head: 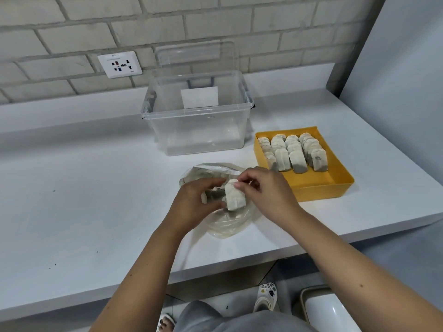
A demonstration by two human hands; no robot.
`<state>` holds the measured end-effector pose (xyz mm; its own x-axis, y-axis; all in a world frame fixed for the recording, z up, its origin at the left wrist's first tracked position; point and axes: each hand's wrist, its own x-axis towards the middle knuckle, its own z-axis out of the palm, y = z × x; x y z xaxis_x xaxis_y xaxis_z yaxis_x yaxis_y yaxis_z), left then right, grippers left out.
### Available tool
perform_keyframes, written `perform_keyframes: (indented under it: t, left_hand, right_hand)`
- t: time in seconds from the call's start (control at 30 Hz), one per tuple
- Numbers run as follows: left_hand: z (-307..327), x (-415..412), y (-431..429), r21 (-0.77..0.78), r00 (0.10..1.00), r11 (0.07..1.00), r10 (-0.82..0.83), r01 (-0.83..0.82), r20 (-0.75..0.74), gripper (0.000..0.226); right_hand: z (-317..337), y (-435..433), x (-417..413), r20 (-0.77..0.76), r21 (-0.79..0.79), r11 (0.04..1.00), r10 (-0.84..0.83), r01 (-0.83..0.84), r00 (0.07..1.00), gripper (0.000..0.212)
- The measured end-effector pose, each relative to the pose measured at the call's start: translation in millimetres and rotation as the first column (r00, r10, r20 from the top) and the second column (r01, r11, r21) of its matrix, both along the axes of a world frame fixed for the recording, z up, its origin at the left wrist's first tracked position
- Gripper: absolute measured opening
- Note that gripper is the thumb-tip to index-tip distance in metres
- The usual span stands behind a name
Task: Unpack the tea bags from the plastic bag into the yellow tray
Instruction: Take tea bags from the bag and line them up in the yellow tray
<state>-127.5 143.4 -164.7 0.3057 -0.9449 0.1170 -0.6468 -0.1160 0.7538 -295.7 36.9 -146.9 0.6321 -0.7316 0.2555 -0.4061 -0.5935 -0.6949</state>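
A clear plastic bag [227, 226] lies crumpled on the white counter. Above its mouth, both hands hold a small stack of pale tea bags [233, 196]. My left hand [194, 202] curls round the stack from the left. My right hand [266, 190] pinches its upper right edge with thumb and fingers. To the right stands the yellow tray [318, 183], with several tea bags [291, 152] lined up in rows in its far half. The tray's near half is bare.
A clear plastic storage box [196, 130] stands behind the bag, its lid leaning on the brick wall. A wall socket [119, 64] is at the back left. The counter edge runs close below my forearms; a white bin [328, 307] is on the floor.
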Motion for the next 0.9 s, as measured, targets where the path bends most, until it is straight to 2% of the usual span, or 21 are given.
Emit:
perform_keyframes:
  t: [0.07, 0.17, 0.2, 0.23, 0.3, 0.33, 0.37, 0.47, 0.53, 0.57, 0.63, 0.67, 0.7, 0.73, 0.77, 0.83, 0.9]
  left_hand:
    - [10.3, -8.8, 2.5, -0.006, 0.986, 1.0, -0.024, 0.024, -0.162, 0.042]
    - [18.8, -14.3, 3.6, -0.017, 0.972, 1.0, -0.004, 0.001, -0.236, 0.021]
    - [20.3, -14.7, 3.8, -0.011, 0.952, 1.0, 0.012, -0.017, -0.306, 0.022]
    - [21.7, -15.3, 3.4, 0.003, 0.908, 0.999, 0.047, -0.05, -0.417, 0.027]
    - [24.2, -16.7, 1.9, 0.049, 0.753, 0.994, 0.104, -0.095, -0.65, 0.035]
    - [24.5, -16.8, 1.7, 0.053, 0.704, 0.993, 0.115, -0.11, -0.701, 0.036]
    - [24.3, -17.4, 1.7, 0.047, 0.706, 0.992, 0.116, -0.117, -0.699, 0.034]
    - [14.2, -15.9, 5.7, -0.008, 0.826, 0.987, 0.13, -0.161, -0.548, 0.014]
    - [8.2, -12.7, 7.8, 0.004, 0.827, 0.972, 0.204, -0.237, -0.524, 0.01]
    - [5.8, -10.7, 8.5, 0.022, 0.818, 0.961, 0.246, -0.275, -0.52, 0.01]
    - [2.2, -6.3, 9.5, 0.062, 0.799, 0.939, 0.32, -0.338, -0.51, 0.01]
    - [0.0, -4.7, 9.9, 0.08, 0.784, 0.931, 0.346, -0.357, -0.516, 0.01]
    - [-1.4, -3.9, 10.6, 0.098, 0.77, 0.925, 0.362, -0.368, -0.525, 0.01]
    - [-2.3, -3.3, 11.2, 0.111, 0.762, 0.921, 0.373, -0.374, -0.53, 0.01]
    - [-2.5, -3.4, 11.4, 0.117, 0.756, 0.919, 0.378, -0.377, -0.535, 0.01]
    - [-2.8, -2.4, 11.3, 0.117, 0.752, 0.921, 0.372, -0.371, -0.544, 0.011]
    - [-1.1, -2.0, 11.8, 0.117, 0.75, 0.927, 0.359, -0.357, -0.556, 0.013]
  right_hand:
    - [6.4, -1.2, 3.9, 0.01, 0.062, 0.998, 0.03, -0.031, 0.999, 0.013]
    - [9.8, -0.7, 10.9, 0.043, 0.093, 0.995, 0.019, -0.023, 0.999, 0.011]
    - [10.4, -0.9, 13.1, 0.064, 0.101, 0.995, 0.003, -0.01, 0.998, 0.01]
    - [11.1, -1.0, 14.9, 0.085, 0.106, 0.994, -0.011, 0.002, 0.996, 0.009]
    - [12.4, -1.7, 18.7, 0.107, 0.104, 0.994, -0.025, 0.014, 0.994, 0.009]
    - [13.1, -1.4, 20.4, 0.112, 0.102, 0.995, -0.019, 0.007, 0.993, 0.009]
    - [13.8, -1.2, 22.2, 0.116, 0.095, 0.996, -0.01, -0.001, 0.993, 0.009]
    - [11.7, -0.3, 24.7, 0.134, 0.078, 0.997, -0.031, 0.02, 0.99, 0.009]
    - [6.7, 2.8, 22.8, 0.125, 0.071, 0.997, -0.038, 0.029, 0.991, 0.01]
    - [1.7, 3.5, 20.5, 0.064, 0.028, 1.0, -0.016, 0.014, 0.998, 0.013]
    - [-7.4, 6.9, 15.7, -0.275, -0.153, 0.984, 0.041, -0.086, 0.961, 0.022]
    - [-11.3, 9.8, 14.4, -0.469, -0.248, 0.954, 0.032, -0.167, 0.883, 0.028]
    - [-14.2, 11.9, 13.8, -0.585, -0.308, 0.923, 0.006, -0.229, 0.811, 0.03]
    - [-15.5, 13.1, 13.8, -0.627, -0.33, 0.909, -0.01, -0.254, 0.779, 0.03]
    - [-13.0, 14.4, 13.4, -0.613, -0.341, 0.907, -0.016, -0.246, 0.79, 0.028]
    - [-4.4, 12.0, 11.7, -0.472, -0.287, 0.942, 0.017, -0.172, 0.881, 0.022]
    - [9.6, 5.4, 8.2, -0.302, -0.052, 0.991, 0.1, -0.121, 0.948, 0.014]
